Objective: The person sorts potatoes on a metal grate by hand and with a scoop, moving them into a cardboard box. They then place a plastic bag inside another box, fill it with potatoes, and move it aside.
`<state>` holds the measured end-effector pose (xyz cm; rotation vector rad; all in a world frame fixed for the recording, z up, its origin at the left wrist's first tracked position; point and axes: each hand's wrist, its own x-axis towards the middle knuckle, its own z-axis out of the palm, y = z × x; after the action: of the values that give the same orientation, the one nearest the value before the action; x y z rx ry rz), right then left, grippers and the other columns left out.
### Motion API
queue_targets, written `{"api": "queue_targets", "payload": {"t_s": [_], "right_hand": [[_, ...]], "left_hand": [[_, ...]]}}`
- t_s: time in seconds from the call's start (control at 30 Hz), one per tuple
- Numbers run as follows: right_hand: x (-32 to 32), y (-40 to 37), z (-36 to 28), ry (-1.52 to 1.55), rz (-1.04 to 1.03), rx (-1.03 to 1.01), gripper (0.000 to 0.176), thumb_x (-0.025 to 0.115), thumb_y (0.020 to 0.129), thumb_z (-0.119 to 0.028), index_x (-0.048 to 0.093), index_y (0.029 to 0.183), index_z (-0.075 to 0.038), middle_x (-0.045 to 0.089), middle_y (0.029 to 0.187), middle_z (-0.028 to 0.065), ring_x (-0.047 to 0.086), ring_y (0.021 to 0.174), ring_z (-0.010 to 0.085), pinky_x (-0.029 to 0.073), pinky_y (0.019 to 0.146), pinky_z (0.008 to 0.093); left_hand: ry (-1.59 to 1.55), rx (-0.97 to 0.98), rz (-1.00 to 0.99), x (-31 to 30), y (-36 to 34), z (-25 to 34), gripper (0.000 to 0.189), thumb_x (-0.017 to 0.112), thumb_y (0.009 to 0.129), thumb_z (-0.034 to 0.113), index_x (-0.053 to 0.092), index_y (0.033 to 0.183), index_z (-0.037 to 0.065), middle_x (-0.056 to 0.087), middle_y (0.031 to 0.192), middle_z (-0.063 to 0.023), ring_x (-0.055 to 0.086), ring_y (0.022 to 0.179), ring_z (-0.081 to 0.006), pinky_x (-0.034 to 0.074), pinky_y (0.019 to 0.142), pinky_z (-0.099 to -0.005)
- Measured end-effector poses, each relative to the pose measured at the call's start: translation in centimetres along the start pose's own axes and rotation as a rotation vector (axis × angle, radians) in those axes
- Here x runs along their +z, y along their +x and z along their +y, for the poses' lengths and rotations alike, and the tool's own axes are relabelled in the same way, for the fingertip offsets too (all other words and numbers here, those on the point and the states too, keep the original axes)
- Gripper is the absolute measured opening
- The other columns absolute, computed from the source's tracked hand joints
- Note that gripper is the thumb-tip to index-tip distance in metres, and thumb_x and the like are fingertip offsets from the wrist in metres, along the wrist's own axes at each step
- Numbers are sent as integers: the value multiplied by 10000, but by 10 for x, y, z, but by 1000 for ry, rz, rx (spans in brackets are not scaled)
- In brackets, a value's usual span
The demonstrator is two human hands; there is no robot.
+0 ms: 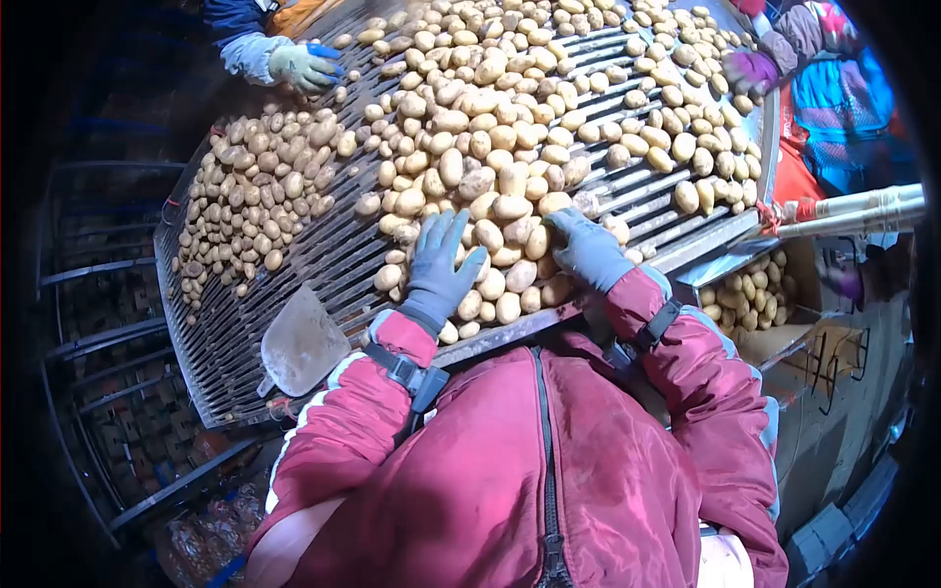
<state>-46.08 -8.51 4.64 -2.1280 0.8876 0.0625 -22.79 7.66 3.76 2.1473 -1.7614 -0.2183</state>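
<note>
A large heap of potatoes (pixel 490 167) lies across the slatted metal table (pixel 667 230) in front of me. My left hand (pixel 443 263), in a grey-blue glove, rests at the near left side of the heap with fingers spread and touching potatoes. On the heap's right side is my right hand (pixel 588 250), also gloved, its fingers apart against the potatoes. Several potatoes lie between both hands, close to the table's near edge. Neither hand has a potato clearly gripped; the undersides of the fingers are hidden.
A smaller potato pile (pixel 260 181) lies at left, with a flat scoop (pixel 302 343) nearer me. A co-worker's gloved hand (pixel 306 67) is at upper left; another's purple glove (pixel 753 73) is at upper right. A cardboard box (pixel 799 323) with potatoes stands below the right edge.
</note>
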Motion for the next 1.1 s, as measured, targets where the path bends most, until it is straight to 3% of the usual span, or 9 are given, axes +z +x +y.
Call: {"api": "queue_targets", "payload": {"t_s": [0.37, 0.47, 0.5, 0.57, 0.77, 0.83, 0.9, 1.03, 1.1], "right_hand": [[-3, 11, 43, -260, -198, 35, 424, 736, 844, -364, 699, 1203, -143, 706, 1132, 156, 704, 1005, 386, 561, 854, 479], [-24, 7, 75, 88, 124, -305, 400, 735, 860, -365, 741, 1153, -93, 766, 922, 146, 740, 851, 337, 581, 770, 430], [-41, 7, 73, 642, -126, 187, 392, 717, 898, -353, 732, 1167, -68, 754, 892, 84, 745, 807, 255, 592, 694, 378], [-59, 3, 95, 961, -159, 352, 381, 665, 956, -351, 710, 1198, -59, 728, 920, 63, 730, 744, 206, 589, 611, 330], [-91, -4, 113, 1661, 15, 395, 383, 599, 1031, -344, 682, 1199, -9, 710, 1004, 75, 694, 877, 192, 582, 765, 318], [-80, -3, 134, 1304, 285, 210, 303, 603, 1012, -262, 693, 1130, 3, 701, 946, 78, 669, 735, 183, 557, 624, 302], [-95, -11, 121, 1508, 95, 267, 261, 585, 994, -180, 688, 1124, 21, 688, 887, 100, 651, 657, 197, 548, 566, 307], [-84, -8, 104, 1530, 3, 292, 278, 539, 991, -136, 681, 1151, 40, 670, 843, 116, 652, 644, 205, 555, 562, 308], [-61, 2, 104, 952, 148, -65, 293, 545, 1011, -169, 684, 1170, 34, 662, 809, 113, 641, 602, 211, 536, 524, 313]], "left_hand": [[0, -132, -40, 41, 47, 30, 886, 665, 900, 563, 342, 1595, 118, 409, 1526, -290, 483, 1305, -459, 381, 1098, -559], [211, -154, -177, 58, 81, 56, 886, 635, 914, 566, 344, 1586, 68, 478, 1438, -265, 540, 1202, -439, 418, 1054, -532], [180, -136, -232, 61, 94, 62, 876, 632, 917, 560, 354, 1578, 58, 509, 1398, -248, 554, 1172, -426, 424, 1047, -526], [53, -137, -183, 68, 113, 81, 871, 632, 917, 558, 361, 1575, 57, 525, 1381, -229, 543, 1187, -413, 423, 1054, -525], [26, 165, -51, 83, 160, 126, 783, 676, 899, 462, 437, 1541, 82, 551, 1400, -212, 482, 1328, -407, 433, 1089, -505], [-453, -120, -299, 34, 192, 105, 673, 700, 889, 388, 524, 1460, 78, 573, 1380, -187, 501, 1316, -385, 453, 1078, -484], [-648, -287, 52, 91, 204, 8, 569, 718, 876, 312, 581, 1378, 83, 613, 1297, -166, 550, 1242, -372, 478, 1041, -469], [108, -158, 62, 36, 244, 9, 563, 734, 863, 299, 592, 1376, 117, 639, 1178, -171, 589, 1138, -382, 492, 992, -483], [228, -139, 39, 39, 244, 17, 585, 740, 858, 306, 587, 1395, 134, 641, 1174, -181, 597, 1126, -387, 491, 990, -485]]}}
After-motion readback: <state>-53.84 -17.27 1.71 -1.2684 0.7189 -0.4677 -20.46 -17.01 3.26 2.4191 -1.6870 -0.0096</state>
